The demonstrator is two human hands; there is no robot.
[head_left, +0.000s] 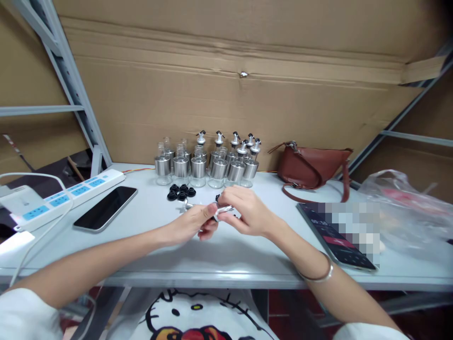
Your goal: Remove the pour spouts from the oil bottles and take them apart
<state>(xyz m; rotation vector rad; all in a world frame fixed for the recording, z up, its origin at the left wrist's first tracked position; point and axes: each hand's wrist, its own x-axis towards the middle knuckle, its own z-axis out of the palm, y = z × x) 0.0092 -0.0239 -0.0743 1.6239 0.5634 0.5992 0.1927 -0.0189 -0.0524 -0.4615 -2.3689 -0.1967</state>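
My left hand (pixel 194 224) and my right hand (pixel 247 208) meet over the middle of the table, fingers closed. Between them is a small silver pour spout (pixel 226 209), mostly covered by my fingers. A bit of black shows by my right fingertips; I cannot tell whether it belongs to the spout. Just behind my left hand lie more silver spout parts (pixel 185 206). Several black stoppers (pixel 181 192) sit in a cluster beyond them. Glass bottles with steel sleeves (pixel 198 167) stand upright in rows at the back; several on the right carry silver-and-black pourers (pixel 235 138).
A dark phone (pixel 106 208) and a white power strip (pixel 79 190) with a cable lie at left. To the right are a brown handbag (pixel 311 167), a tablet-like device with a lit timer (pixel 332 236) and a clear plastic bag (pixel 406 212). Cardboard (pixel 226 99) walls the back.
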